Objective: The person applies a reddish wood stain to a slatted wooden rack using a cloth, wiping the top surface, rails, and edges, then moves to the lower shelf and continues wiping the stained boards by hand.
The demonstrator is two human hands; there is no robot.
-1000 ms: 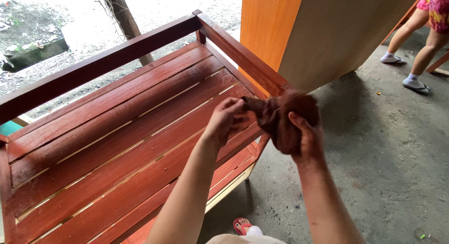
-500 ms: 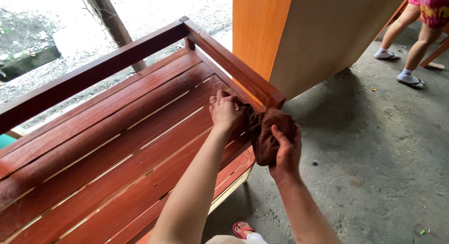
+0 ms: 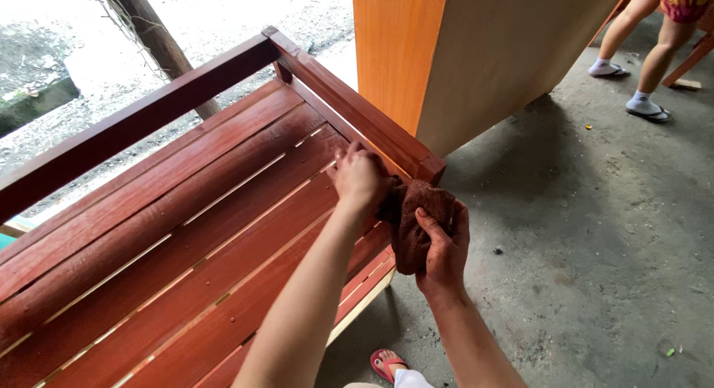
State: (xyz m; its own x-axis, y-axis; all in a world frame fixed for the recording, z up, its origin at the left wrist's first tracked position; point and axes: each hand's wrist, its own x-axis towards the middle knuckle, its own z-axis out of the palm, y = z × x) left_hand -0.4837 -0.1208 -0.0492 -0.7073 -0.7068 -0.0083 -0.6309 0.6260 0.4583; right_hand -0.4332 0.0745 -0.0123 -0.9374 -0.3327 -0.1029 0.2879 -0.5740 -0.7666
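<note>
A reddish-brown slatted wooden bench fills the left of the view, its armrest running along the right end. My left hand is closed on one end of a brown cloth, just above the seat slats near the armrest's front corner. My right hand grips the bunched lower part of the same cloth, held beside the bench's front corner over the concrete floor.
A tall orange-and-beige wooden cabinet stands right behind the armrest. Another person's legs in socks and sandals are at the far upper right. A wooden post stands behind the bench. My sandalled foot shows below.
Both hands, with the cloth, have stayed at the armrest's front corner while the view shifted; the cloth now hangs more bunched in my right hand, and my left hand sits closer to the armrest.
</note>
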